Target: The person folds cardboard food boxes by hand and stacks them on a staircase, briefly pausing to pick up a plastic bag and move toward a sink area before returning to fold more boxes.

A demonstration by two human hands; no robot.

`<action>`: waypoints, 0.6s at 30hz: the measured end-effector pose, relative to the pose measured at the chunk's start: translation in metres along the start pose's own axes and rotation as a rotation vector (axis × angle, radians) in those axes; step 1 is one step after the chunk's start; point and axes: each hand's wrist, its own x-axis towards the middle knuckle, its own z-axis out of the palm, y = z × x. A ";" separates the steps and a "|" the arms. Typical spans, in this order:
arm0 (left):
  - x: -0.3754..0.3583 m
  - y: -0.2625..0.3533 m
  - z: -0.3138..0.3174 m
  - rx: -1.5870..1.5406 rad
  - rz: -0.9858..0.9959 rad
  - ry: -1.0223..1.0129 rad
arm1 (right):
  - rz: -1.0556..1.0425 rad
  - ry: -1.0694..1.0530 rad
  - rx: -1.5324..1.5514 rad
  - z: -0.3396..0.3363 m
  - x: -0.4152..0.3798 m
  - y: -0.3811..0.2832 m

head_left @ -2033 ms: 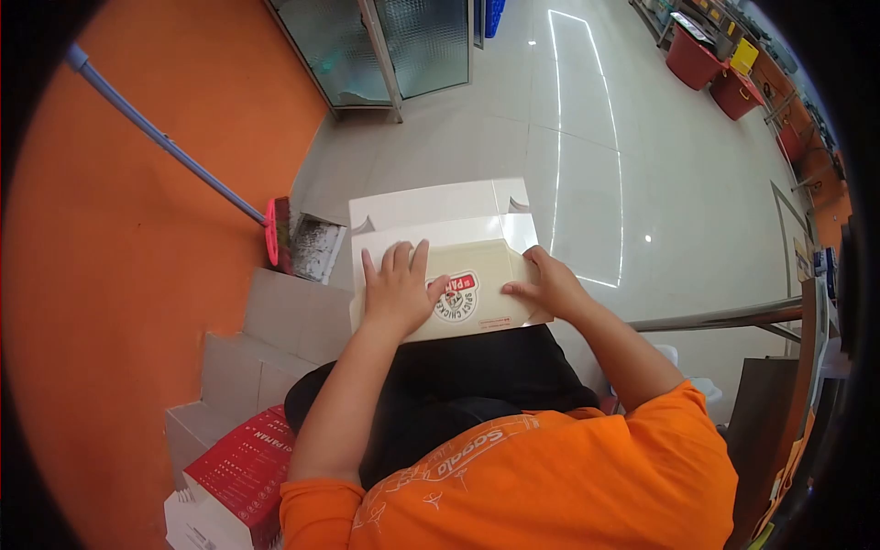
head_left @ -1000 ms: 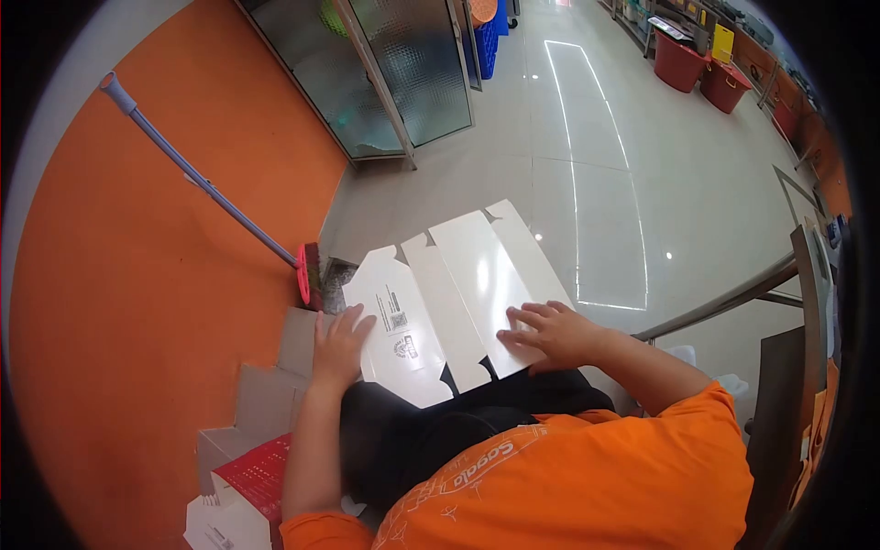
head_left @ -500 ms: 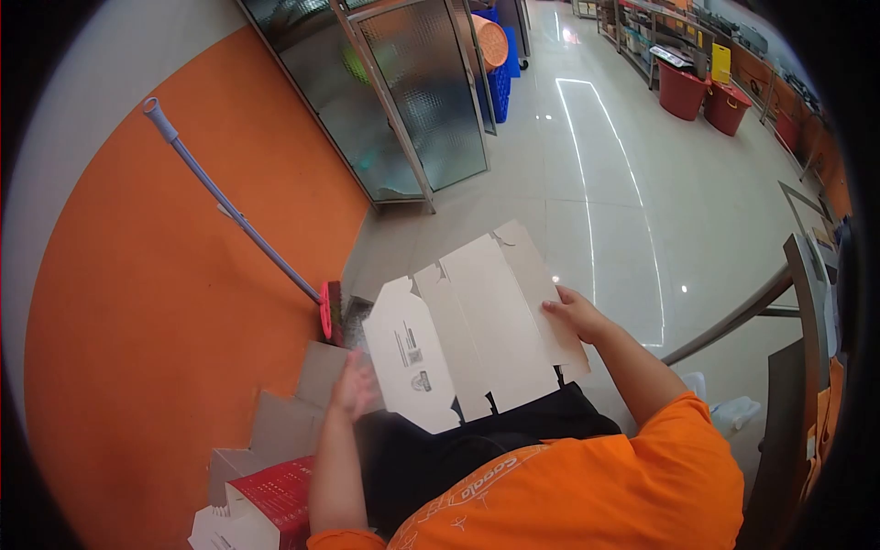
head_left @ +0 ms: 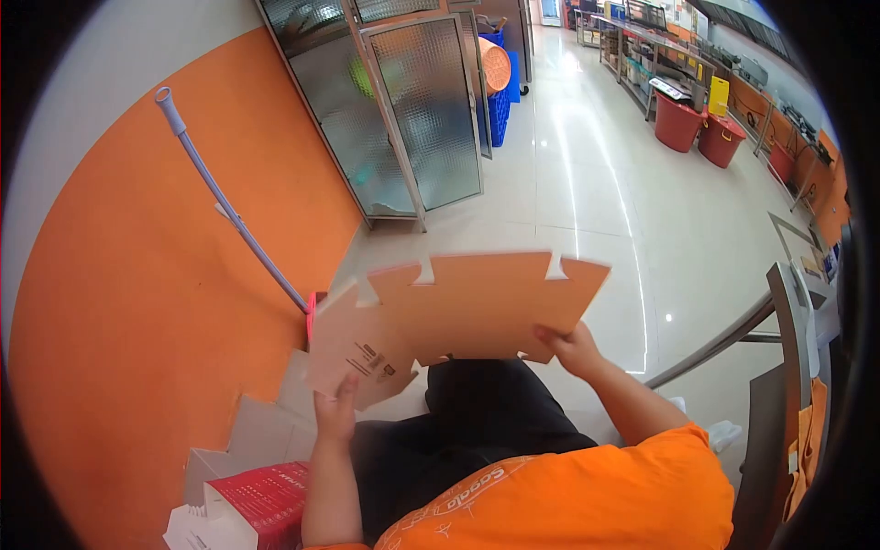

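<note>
While fingers (head_left: 554, 339) grip both ends, cardboard sheet (head_left: 481, 304), bowed between them.

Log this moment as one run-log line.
cardboard sheet: bent in a curve | left hand: holds printed end | right hand: holds opposite end | red packaging: low in view, left

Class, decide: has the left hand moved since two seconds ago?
Yes. Judged against the grey steps, the left hand has moved leftward in view, closer to them, and now holds the cardboard's left end.
</note>
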 end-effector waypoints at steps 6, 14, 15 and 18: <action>-0.004 -0.016 -0.006 0.000 -0.119 0.037 | 0.363 -0.019 0.331 0.005 0.005 -0.019; 0.016 -0.001 0.004 0.044 -0.245 -0.049 | 0.697 -0.157 0.045 -0.007 0.020 -0.015; 0.005 -0.021 0.013 0.599 -0.055 -0.046 | 0.699 -0.149 0.038 -0.001 0.014 0.000; -0.028 -0.007 0.070 1.188 0.217 -0.615 | 0.738 -0.079 0.072 0.016 0.002 0.043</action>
